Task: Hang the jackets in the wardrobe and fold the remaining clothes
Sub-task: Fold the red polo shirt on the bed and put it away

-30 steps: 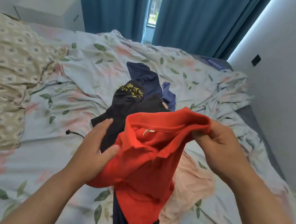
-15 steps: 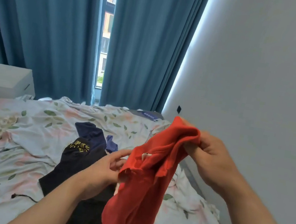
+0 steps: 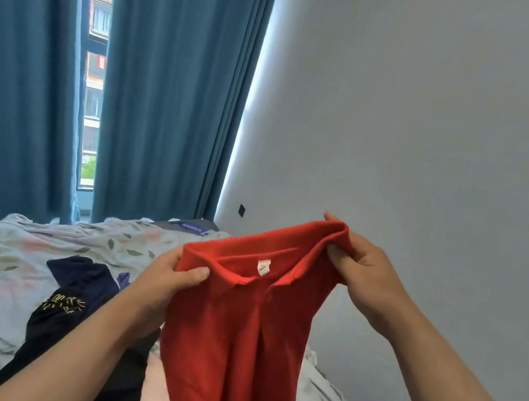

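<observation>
Above the bed (image 3: 3,266), fingers (image 3: 191,273) of the left hand (image 3: 160,282) and right hand (image 3: 366,273) pinch a red polo shirt (image 3: 242,328) by its shoulders — collar up, white label showing, body hanging. Below — leaf-print bedding, dark clothes (image 3: 66,304); teal curtains (image 3: 171,81), grey wall (image 3: 444,107).

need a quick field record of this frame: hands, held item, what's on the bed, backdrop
left hand: left hand grips the red garment's neckline edge, thumb on top
right hand: right hand pinches the opposite edge
held item: red garment, raised off the bed, hanging down, white neck label facing the camera
on bed: dark garment with yellow print; navy garment beyond it
bed: floral bedsheet, rumpled
backdrop: blue curtains parted at a window; grey wall
</observation>
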Tool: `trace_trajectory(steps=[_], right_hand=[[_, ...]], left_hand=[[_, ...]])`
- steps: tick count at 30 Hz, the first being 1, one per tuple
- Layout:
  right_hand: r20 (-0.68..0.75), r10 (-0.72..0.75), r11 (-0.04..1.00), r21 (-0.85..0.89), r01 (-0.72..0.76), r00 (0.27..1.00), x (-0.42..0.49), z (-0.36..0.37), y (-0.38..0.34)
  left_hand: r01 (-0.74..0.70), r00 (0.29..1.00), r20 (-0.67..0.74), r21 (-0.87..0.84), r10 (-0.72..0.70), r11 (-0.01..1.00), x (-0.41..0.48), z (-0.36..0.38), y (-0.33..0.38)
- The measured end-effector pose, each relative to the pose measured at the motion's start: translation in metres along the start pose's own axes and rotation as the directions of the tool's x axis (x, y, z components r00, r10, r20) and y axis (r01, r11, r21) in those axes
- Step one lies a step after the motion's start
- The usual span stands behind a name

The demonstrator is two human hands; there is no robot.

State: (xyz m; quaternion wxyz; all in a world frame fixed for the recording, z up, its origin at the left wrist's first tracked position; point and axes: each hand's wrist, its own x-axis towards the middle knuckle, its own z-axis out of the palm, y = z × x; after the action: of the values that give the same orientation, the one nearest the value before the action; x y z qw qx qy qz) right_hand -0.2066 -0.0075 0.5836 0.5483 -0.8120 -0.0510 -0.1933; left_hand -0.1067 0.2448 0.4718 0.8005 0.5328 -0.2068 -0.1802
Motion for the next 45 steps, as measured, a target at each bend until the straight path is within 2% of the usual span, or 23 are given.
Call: trace_trajectory(steps=[1, 3, 5, 8, 12, 16, 20, 23, 30, 34, 36, 38, 40, 42, 43, 45], right_hand=[[-0.022, 0.015, 0.999, -0.035, -0.016, 1.000, -0.007, -0.004, 0.001], [-0.066, 0.029, 0.994, -0.101, -0.036, 0.997, -0.016, -0.012, 0.007], [-0.126, 0.046, 0.991, -0.118, -0.061, 0.991, -0.025, -0.022, 0.012], [-0.135, 0.054, 0.996, -0.069, -0.063, 0.989, -0.033, -0.038, 0.019], [-0.178, 0.012, 0.987, -0.156, -0.040, 0.984, -0.031, -0.069, 0.037], [-0.139, -0.108, 0.945, -0.321, 0.059, 0.984, -0.014, -0.114, 0.058], [-0.046, -0.115, 0.934, -0.344, 0.092, 0.992, 0.005, -0.157, 0.083], [0.035, -0.094, 0.941, -0.323, 0.100, 0.995, 0.012, -0.187, 0.097], [0.117, -0.059, 0.960, -0.267, 0.089, 0.991, 0.020, -0.245, 0.111], [0.203, 0.026, 0.968, -0.249, 0.026, 0.979, 0.030, -0.264, 0.118], [0.322, 0.165, 0.960, -0.267, -0.077, 0.932, 0.039, -0.270, 0.124], [0.467, 0.321, 0.923, -0.351, -0.160, 0.824, 0.052, -0.276, 0.133], [0.586, 0.440, 0.882, -0.426, -0.203, 0.680, 0.062, -0.280, 0.147], [0.668, 0.498, 0.861, -0.458, -0.223, 0.553, 0.072, -0.281, 0.168], [0.692, 0.518, 0.853, -0.463, -0.241, 0.503, 0.077, -0.280, 0.182], [0.708, 0.558, 0.830, -0.474, -0.296, 0.432, 0.085, -0.273, 0.216]], left_hand=[[-0.037, 0.999, -0.031, 0.031, 0.038, 0.999, 0.000, 0.002, 0.007], [-0.144, 0.984, -0.068, 0.235, 0.164, 0.961, 0.000, 0.008, 0.018], [-0.229, 0.962, -0.028, 0.464, 0.272, 0.856, 0.000, 0.018, 0.024], [-0.300, 0.929, 0.034, 0.654, 0.369, 0.695, -0.001, 0.035, 0.029], [-0.305, 0.904, 0.055, 0.778, 0.425, 0.549, 0.006, 0.060, 0.027], [-0.239, 0.904, -0.002, 0.826, 0.426, 0.511, 0.025, 0.091, 0.016], [-0.200, 0.883, -0.035, 0.874, 0.468, 0.442, 0.045, 0.121, 0.007], [-0.156, 0.875, -0.086, 0.882, 0.477, 0.444, 0.056, 0.149, 0.000], [-0.107, 0.926, -0.103, 0.851, 0.364, 0.514, 0.070, 0.196, -0.021], [-0.074, 0.966, -0.099, 0.778, 0.238, 0.624, 0.080, 0.203, -0.031], [0.001, 0.991, -0.098, 0.662, 0.086, 0.750, 0.086, 0.199, -0.039], [0.153, 0.987, -0.030, 0.482, -0.158, 0.863, 0.092, 0.187, -0.050], [0.279, 0.927, 0.135, 0.373, -0.349, 0.885, 0.097, 0.174, -0.065], [0.363, 0.847, 0.281, 0.315, -0.452, 0.877, 0.104, 0.162, -0.085], [0.401, 0.814, 0.321, 0.292, -0.484, 0.868, 0.108, 0.157, -0.098], [0.478, 0.790, 0.297, 0.249, -0.536, 0.843, 0.118, 0.146, -0.130]])
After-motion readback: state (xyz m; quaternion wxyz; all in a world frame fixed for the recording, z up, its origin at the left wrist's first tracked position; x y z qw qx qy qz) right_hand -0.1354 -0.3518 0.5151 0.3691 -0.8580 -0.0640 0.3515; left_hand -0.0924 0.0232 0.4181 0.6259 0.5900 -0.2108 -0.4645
